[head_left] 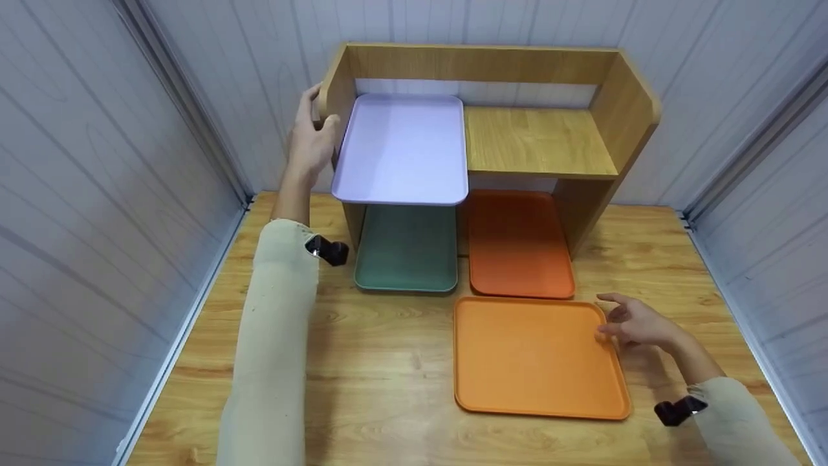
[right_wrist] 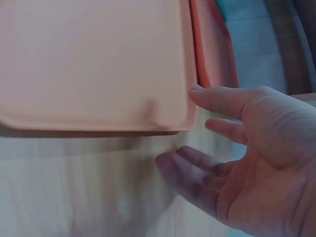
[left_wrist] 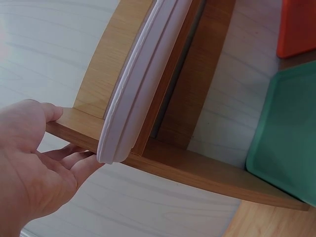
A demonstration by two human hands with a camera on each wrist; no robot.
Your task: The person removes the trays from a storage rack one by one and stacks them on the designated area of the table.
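A wooden shelf unit (head_left: 537, 139) stands at the back of the table. A lavender tray (head_left: 401, 149) lies on its upper left, overhanging the front. My left hand (head_left: 317, 123) holds the shelf's left side panel (left_wrist: 197, 168), thumb on one face and fingers on the other, beside the lavender tray's (left_wrist: 143, 79) edge. A light orange tray (head_left: 530, 353) lies flat on the table in front. My right hand (head_left: 621, 320) is at its right rim with fingers spread; the thumb tip touches the light orange tray's (right_wrist: 94, 59) corner, as my right hand (right_wrist: 197, 128) shows close up.
Under the shelf a green tray (head_left: 406, 252) lies at the left and a dark orange tray (head_left: 517, 243) at the right, both sticking out forward. The upper right of the shelf is bare wood. Grey panel walls close in the wooden table (head_left: 375, 362) on three sides.
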